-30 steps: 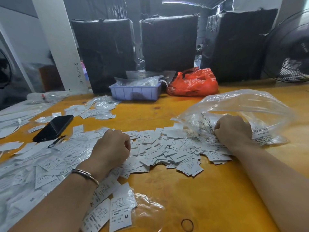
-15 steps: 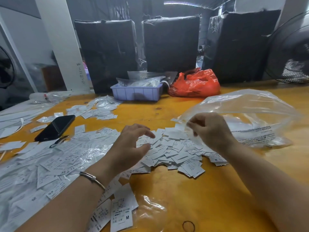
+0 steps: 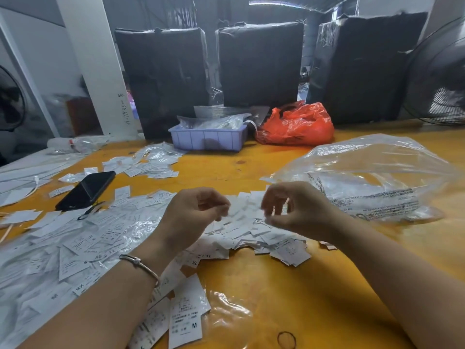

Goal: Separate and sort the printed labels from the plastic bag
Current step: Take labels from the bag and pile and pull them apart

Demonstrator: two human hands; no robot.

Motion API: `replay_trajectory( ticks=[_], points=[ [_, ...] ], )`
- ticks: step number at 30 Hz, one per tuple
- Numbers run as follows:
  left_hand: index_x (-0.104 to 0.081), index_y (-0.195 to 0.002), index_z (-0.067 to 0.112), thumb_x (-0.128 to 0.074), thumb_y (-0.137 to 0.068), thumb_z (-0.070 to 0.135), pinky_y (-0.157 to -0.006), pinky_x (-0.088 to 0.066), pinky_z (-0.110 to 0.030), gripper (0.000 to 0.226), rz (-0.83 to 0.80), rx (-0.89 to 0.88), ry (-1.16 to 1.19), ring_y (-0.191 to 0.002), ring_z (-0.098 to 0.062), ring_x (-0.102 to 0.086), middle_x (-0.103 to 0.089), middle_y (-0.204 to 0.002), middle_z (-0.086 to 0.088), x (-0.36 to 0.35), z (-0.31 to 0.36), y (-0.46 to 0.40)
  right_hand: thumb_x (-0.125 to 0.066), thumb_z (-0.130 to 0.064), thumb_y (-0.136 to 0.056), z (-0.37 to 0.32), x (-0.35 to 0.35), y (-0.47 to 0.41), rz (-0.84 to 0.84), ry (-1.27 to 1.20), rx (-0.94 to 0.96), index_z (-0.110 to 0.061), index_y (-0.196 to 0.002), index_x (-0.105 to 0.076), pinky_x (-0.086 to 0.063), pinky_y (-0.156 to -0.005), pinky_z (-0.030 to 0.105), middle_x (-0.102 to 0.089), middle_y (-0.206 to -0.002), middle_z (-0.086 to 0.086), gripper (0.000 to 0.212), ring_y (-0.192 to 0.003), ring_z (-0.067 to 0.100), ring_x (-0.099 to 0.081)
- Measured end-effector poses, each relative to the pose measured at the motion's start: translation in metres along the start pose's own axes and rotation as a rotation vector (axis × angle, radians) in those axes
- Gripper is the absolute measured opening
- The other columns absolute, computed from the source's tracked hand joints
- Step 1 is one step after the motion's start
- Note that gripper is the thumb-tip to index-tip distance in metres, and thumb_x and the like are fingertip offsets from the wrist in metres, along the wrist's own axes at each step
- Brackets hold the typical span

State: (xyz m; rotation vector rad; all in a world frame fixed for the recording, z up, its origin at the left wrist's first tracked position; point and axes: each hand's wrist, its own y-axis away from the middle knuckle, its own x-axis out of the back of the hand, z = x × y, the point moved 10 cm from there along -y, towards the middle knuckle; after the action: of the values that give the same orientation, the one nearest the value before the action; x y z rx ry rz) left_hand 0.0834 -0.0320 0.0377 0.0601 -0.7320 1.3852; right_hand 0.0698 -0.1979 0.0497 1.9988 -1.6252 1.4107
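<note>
A loose pile of white printed labels (image 3: pixel 254 235) lies on the yellow table in front of me. The clear plastic bag (image 3: pixel 372 177) lies to its right, mouth toward the pile, with a few labels left inside. Both hands hover just above the pile, facing each other. My left hand (image 3: pixel 193 215) has its fingers curled and pinches blurred white labels at its fingertips. My right hand (image 3: pixel 297 212), outside the bag, pinches a small label between thumb and fingers. More labels with size letters (image 3: pixel 83 248) are spread out at the left, partly on clear film.
A black phone (image 3: pixel 86 190) lies among the labels at the left. A lilac tray (image 3: pixel 208 138) and a red plastic bag (image 3: pixel 297 127) stand at the back, before black wrapped bundles. A fan (image 3: pixel 442 79) stands at the right. A rubber band (image 3: pixel 286 340) lies near the front edge.
My right hand came out of the bag and moved left over the pile. My left hand opened, then curled again, and both hands lifted toward each other.
</note>
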Motion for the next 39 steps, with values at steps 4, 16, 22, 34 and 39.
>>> replay_trajectory(
  ticks=[4,16,22,34,39],
  points=[
    [-0.069,-0.08,0.012,-0.073,-0.084,0.018,-0.07,-0.058,-0.034,0.008,0.091,0.033,-0.024,-0.073,-0.021,-0.067,-0.071,-0.073,-0.005,0.011,-0.008,-0.001,-0.08,-0.041,-0.068,0.012,-0.017,0.004,-0.149,0.169,-0.027,-0.026,-0.09,-0.071,-0.046,-0.071,0.025,-0.064,-0.088,-0.014,0.028,-0.084,0.001,-0.053],
    [-0.068,-0.082,0.01,-0.064,-0.084,0.001,-0.066,-0.055,-0.018,0.011,0.117,0.075,-0.006,-0.073,-0.009,-0.071,-0.075,-0.076,0.001,0.012,-0.008,0.001,-0.069,-0.024,-0.079,-0.01,-0.014,0.0,0.015,0.316,0.143,-0.022,-0.073,-0.071,-0.052,-0.064,0.031,-0.068,-0.077,-0.009,0.007,-0.071,0.009,-0.061],
    [-0.073,-0.082,0.017,-0.068,-0.08,0.003,-0.067,-0.055,-0.021,0.014,0.134,0.078,-0.018,-0.07,-0.01,-0.067,-0.072,-0.075,-0.003,0.015,-0.008,0.001,-0.069,-0.001,-0.074,0.031,0.02,0.001,0.221,-0.432,-0.195,-0.008,-0.068,-0.071,-0.041,-0.049,0.018,-0.067,-0.061,0.008,0.009,-0.052,0.01,-0.055],
    [-0.068,-0.079,0.008,-0.06,-0.088,0.004,-0.081,-0.053,-0.033,0.012,0.045,0.118,0.189,-0.086,-0.016,-0.07,-0.076,-0.089,-0.001,0.007,-0.007,0.001,-0.065,0.009,-0.075,0.034,0.009,-0.001,0.105,-1.01,-0.253,-0.008,-0.069,-0.073,-0.057,-0.07,0.026,-0.073,-0.096,0.015,0.02,-0.089,0.026,-0.071],
    [-0.065,-0.082,0.003,-0.058,-0.086,0.0,-0.072,-0.055,-0.029,0.009,0.049,0.101,0.206,-0.075,-0.021,-0.072,-0.075,-0.078,-0.008,0.008,-0.007,0.002,-0.063,0.007,-0.077,0.031,0.007,0.0,0.072,-0.993,-0.221,-0.005,-0.076,-0.074,-0.058,-0.067,0.029,-0.073,-0.083,0.019,0.017,-0.084,0.034,-0.071]
  ],
)
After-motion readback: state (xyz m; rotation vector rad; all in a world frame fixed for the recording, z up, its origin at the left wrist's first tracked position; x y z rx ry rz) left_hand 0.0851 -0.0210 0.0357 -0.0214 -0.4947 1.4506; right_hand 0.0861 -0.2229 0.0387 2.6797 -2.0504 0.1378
